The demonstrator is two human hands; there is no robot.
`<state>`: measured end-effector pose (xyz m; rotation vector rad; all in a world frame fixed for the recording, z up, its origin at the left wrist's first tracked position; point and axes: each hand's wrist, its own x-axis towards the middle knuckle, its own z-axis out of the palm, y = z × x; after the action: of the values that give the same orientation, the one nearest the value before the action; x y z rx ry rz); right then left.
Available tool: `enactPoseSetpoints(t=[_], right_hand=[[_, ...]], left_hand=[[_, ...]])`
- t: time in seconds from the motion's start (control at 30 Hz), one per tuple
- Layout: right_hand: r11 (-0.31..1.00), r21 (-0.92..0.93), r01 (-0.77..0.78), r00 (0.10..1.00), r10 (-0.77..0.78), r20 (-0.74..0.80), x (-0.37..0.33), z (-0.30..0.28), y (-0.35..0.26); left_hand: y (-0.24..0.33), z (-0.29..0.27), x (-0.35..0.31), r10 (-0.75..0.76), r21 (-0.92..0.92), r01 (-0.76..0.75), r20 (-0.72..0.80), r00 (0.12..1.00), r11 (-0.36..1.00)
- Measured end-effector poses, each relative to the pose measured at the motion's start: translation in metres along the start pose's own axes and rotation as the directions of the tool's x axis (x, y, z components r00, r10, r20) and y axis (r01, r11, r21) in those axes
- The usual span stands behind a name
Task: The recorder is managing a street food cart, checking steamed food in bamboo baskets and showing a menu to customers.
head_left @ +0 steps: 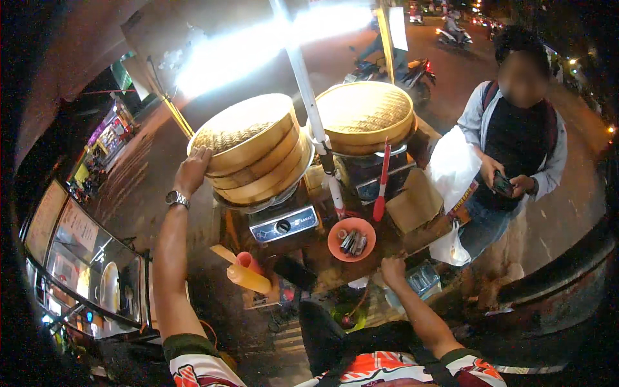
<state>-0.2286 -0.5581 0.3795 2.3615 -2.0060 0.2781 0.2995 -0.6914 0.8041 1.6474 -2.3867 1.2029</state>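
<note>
Bamboo steamer (pixel 261 174) | left grip (pixel 191 173): half-curled against lid (pixel 248 126), hold unclear | right grip (pixel 393 272): curled, cannot tell if holding

It's a roadside food stall (pixel 329 273) — bamboo steamers (pixel 258 155), motorbike (pixel 418 74).

I note light tube (pixel 277 42) glaring above; motorbike (pixel 418 80) on road (pixel 451 72). Glass-fronted cabinet (pixel 87 248) at my left; person (pixel 516 138) (backpack straps (pixel 550 129) showing) at right.

Head cam, L of pair, wide fisheye: we look fwd + down from head ht over counter (pixel 317 277). Own forearms (pixel 171 271) enter approx 7 & 5 o'c; bamboo steamers (pixel 258 158) near, 10–1 o'c; street (pixel 442 71) farther, 1–2 o'c.
</note>
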Motion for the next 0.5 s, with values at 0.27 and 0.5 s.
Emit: enactPoseSetpoints(t=[0.27,0.5], right_hand=[[0.992,-0.121,-0.033,0.999,0.037,0.037,0.000,-0.005,-0.002],[0.996,0.046,-0.075,0.995,0.072,0.067,0.004,0.014,0.001]], left_hand=[[0.024,0.006,-0.014,-0.091,-0.115,0.099,0.074,0.993,0.988],[0.019,-0.021,-0.023,-0.140,-0.286,0.105,-0.103,0.985,0.952]])
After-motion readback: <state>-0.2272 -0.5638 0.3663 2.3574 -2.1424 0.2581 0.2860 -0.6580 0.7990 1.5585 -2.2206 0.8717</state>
